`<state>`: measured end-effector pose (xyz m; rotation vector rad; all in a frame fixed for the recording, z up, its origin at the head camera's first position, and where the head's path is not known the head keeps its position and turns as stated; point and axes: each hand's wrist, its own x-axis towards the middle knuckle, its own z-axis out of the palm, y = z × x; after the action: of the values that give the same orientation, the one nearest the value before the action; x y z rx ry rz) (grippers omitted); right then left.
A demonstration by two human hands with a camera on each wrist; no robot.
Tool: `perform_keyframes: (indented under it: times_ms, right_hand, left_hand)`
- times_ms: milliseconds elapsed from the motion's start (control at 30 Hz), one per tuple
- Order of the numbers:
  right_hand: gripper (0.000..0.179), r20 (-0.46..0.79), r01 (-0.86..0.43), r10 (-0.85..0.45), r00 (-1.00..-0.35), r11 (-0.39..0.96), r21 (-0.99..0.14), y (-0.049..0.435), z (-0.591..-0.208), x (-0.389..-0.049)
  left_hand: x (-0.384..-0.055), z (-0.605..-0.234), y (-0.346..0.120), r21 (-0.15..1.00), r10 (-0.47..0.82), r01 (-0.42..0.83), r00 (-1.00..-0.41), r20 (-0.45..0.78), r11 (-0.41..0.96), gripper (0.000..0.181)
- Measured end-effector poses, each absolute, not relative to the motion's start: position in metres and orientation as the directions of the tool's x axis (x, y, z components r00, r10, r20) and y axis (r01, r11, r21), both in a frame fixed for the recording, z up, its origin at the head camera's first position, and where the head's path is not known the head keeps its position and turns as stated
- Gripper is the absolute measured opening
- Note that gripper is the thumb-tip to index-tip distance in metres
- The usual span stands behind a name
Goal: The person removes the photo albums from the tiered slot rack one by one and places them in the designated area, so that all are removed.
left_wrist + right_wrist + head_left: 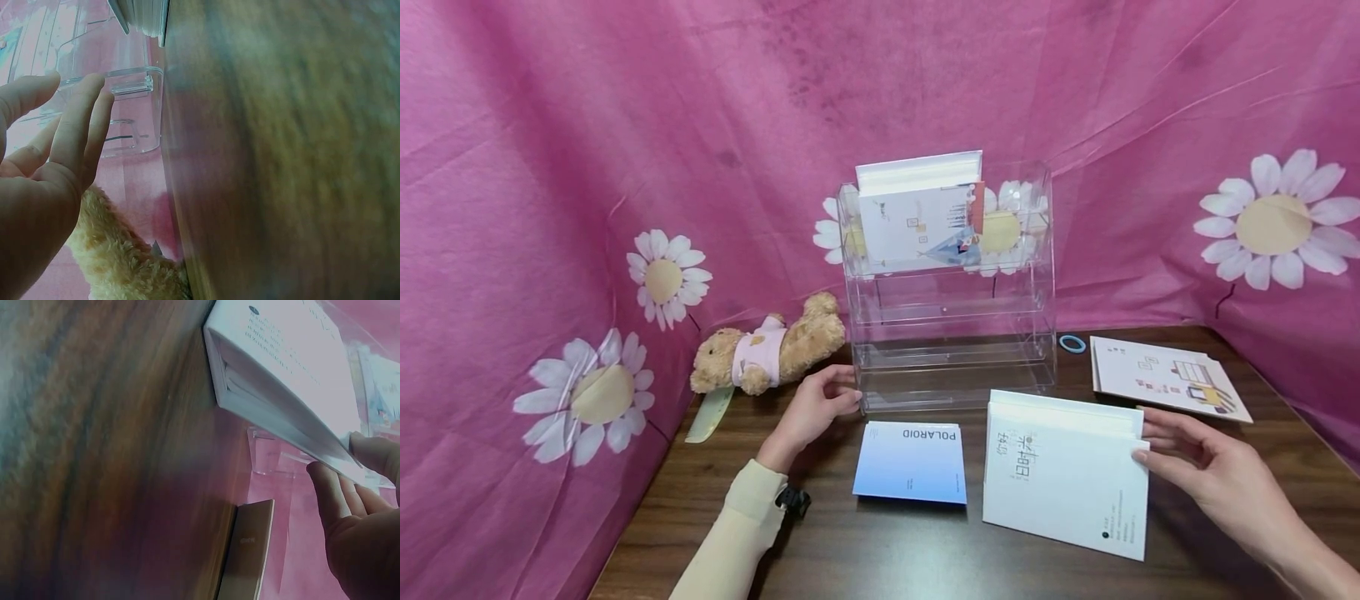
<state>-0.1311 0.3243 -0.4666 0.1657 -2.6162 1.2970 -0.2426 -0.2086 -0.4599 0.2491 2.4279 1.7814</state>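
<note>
A clear tiered plastic rack (951, 379) stands on the table, with a white illustrated album (917, 221) on its top tier. My left hand (822, 404) is at the rack's lower left corner; its fingers look loosely extended in the left wrist view. My right hand (1213, 462) pinches the right edge of a thick white album (1067, 492) with Chinese lettering, thumb on the front cover and fingers behind. In the right wrist view that album (287, 369) stands tilted, its lower edge at the tabletop. A small blue booklet marked POLAROID (910, 462) lies before the rack.
A teddy bear (767, 350) in a pink top lies left of the rack, beside a pale comb (710, 414). On the right are a blue ring (1072, 343) and another illustrated album (1165, 375) lying flat. Pink flowered cloth (737, 125) surrounds the wooden table (917, 554).
</note>
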Motion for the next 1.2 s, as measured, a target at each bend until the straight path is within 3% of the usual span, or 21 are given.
perform_keyframes:
  times_ms: [333,633,1200]
  right_hand:
    - [0.054,0.269,-0.269,-0.086,-0.959,0.566,-0.779,0.325,-0.467,-0.144]
    - [0.053,0.212,-0.269,-0.166,-0.963,0.589,-0.762,0.324,-0.467,-0.156]
    - [0.063,-0.061,-0.098,-0.226,-0.972,0.630,-0.771,0.321,-0.465,-0.176]
  left_hand:
    - [-0.242,-0.459,-0.208,0.953,0.201,0.065,-0.980,0.005,0.295,0.047]
    - [-0.240,-0.457,-0.207,0.954,0.198,0.061,-0.980,0.002,0.295,0.047]
    - [-0.241,-0.458,-0.206,0.952,0.192,0.062,-0.981,0.004,0.299,0.046]
